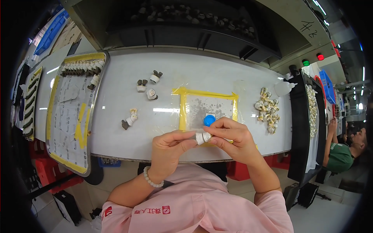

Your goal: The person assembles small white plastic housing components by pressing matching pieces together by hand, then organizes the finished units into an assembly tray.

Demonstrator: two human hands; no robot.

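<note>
My left hand (169, 149) pinches a small white figurine piece (200, 138) between thumb and fingertips, close above the table's near edge. From the other side my right hand (234, 140) is closed on the same piece's end, where a yellowish bit shows; whether it is a separate part is hidden by the fingers. Just beyond the fingertips stands a small round blue cap or dish (209, 120), within a yellow-taped square (208, 94) marked with wet-looking spots. Left of it lie a figurine with a cream top (130, 118) and several white bodies with dark boots (152, 94).
At the left, a metal tray (90, 116) holds a row of figurines. A pile of cream-yellow parts (268, 110) lies right, near a white squeeze bottle (283, 88). A black bin (297, 128) flanks the right edge. Overhead stands a machine housing (279, 23); another person (342, 155) sits far right.
</note>
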